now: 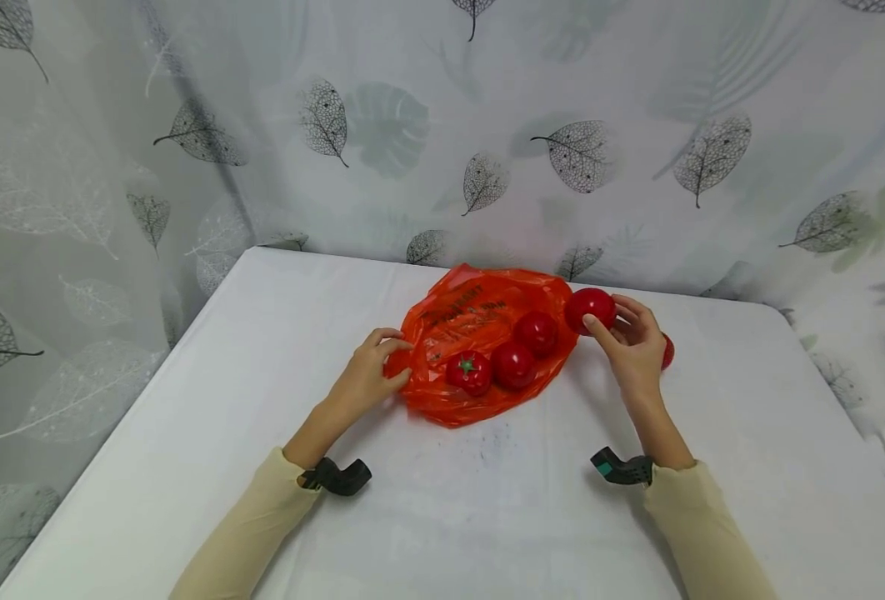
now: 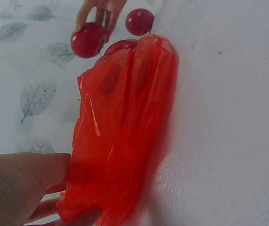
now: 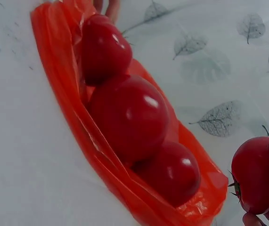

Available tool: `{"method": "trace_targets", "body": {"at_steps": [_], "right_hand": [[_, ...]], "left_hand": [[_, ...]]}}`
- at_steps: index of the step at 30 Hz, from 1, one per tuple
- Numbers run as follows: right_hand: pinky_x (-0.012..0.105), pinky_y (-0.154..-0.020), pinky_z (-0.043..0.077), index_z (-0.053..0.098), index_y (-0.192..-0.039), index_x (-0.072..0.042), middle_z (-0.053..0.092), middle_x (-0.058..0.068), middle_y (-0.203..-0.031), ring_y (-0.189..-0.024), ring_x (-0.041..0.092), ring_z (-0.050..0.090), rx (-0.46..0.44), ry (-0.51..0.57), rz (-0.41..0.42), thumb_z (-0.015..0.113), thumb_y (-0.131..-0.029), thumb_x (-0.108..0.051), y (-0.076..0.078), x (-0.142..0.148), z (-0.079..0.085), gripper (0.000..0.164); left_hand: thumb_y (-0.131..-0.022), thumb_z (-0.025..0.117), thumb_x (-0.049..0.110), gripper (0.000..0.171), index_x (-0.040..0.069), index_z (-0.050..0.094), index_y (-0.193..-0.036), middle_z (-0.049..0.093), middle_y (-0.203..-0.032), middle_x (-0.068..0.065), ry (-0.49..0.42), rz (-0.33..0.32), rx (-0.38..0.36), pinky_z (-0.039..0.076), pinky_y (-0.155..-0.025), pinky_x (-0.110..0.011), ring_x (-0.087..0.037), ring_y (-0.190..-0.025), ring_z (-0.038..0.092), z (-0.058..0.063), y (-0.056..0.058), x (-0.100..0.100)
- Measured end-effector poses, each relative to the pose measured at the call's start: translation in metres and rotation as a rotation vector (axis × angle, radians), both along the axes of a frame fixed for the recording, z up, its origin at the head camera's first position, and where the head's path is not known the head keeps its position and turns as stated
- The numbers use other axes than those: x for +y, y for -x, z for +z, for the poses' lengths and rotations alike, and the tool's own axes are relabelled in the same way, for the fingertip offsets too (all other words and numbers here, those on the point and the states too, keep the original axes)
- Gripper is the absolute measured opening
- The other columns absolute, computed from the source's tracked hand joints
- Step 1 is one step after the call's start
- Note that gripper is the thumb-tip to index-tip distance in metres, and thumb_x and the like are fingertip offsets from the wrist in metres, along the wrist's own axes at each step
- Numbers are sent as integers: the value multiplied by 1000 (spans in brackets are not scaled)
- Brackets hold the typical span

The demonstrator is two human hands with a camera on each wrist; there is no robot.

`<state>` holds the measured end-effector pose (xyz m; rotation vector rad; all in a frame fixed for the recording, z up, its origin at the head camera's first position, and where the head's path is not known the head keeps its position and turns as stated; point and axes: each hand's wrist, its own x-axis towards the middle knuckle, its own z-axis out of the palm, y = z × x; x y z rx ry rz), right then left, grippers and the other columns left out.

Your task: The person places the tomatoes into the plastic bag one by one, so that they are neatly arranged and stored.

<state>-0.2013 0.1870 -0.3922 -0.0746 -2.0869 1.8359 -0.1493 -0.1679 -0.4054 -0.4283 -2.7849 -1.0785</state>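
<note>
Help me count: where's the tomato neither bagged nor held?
In the head view, that tomato sits on the white table just right of the right hand, which partly hides it.

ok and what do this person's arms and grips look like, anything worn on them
The left sleeve and right sleeve are long, plain pale beige. At the wrists are curved black pieces, one on the left and one on the right, the latter with a small teal patch. The left grip and right grip are ungloved. No cables show.
</note>
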Motion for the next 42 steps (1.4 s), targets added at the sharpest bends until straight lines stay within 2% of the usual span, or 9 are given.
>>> {"method": "trace_targets", "body": {"at_steps": [8,12,23,25,28,33,35,37,42], "right_hand": [[17,-93,49,54,-136,-12,57,7,-134,-114,14,56,1,-37,64,75,-85,-19,3,-15,-3,56],[18,-93,49,54,-136,-12,56,7,-135,-115,14,56,-10,-11,95,76,-85,-18,4,-26,-5,57],[20,-93,51,55,-133,-6,59,9,-126,-110,17,57,55,23,230,72,-87,-12,7,-59,-4,49],[20,-93,51,55,-133,-6,59,9,-126,-109,16,57,62,17,256,72,-87,-13,7,-65,-5,49],[23,-95,50,54,-132,-2,58,14,-127,-109,16,56,46,-5,283,72,-87,-9,0,-74,5,49],[21,-93,50,54,-132,-3,58,14,-127,-110,17,57,39,-57,322,73,-86,-11,3,-81,0,50],[23,-94,51,55,-131,-6,59,12,-127,-112,20,58,41,-76,336,74,-86,-13,8,-82,-8,50],[28,-95,51,55,-132,-6,59,12,-128,-115,23,58,36,-111,350,74,-86,-13,9,-86,-9,51],[43,-100,49,54,-132,-2,58,18,-131,-119,31,56,20,-166,405,74,-86,-9,9,-96,1,51]], "left_hand": [[-86,70,6,32,-3,66,-116,53,-128,-18,-1,-18,22,50,-98,-45,-35,-119,54,0,5,3],[-85,71,5,32,-4,66,-115,54,-127,-18,1,-9,19,50,-98,-44,-35,-118,55,1,3,2],[-84,71,5,32,-4,66,-114,54,-126,-19,-2,-10,28,50,-98,-44,-35,-117,55,0,2,-2],[-84,71,5,32,-4,66,-114,54,-126,-19,-5,-5,21,50,-98,-44,-35,-117,55,0,2,-2],[-84,71,4,32,-4,66,-115,54,-126,-19,-6,-8,17,50,-98,-44,-35,-117,55,-1,3,-3],[-84,71,4,32,-4,66,-114,54,-126,-19,-3,-23,32,50,-98,-44,-35,-117,55,-3,3,-3],[-84,71,4,32,-4,66,-115,54,-126,-19,-4,-22,24,50,-98,-44,-35,-117,55,-3,3,-3],[-84,71,5,33,-3,66,-115,54,-127,-19,0,-20,14,50,-97,-44,-35,-118,55,-2,2,-2],[-84,72,6,33,-3,66,-116,54,-127,-17,8,-12,10,51,-97,-43,-34,-118,55,0,1,-3]]}}
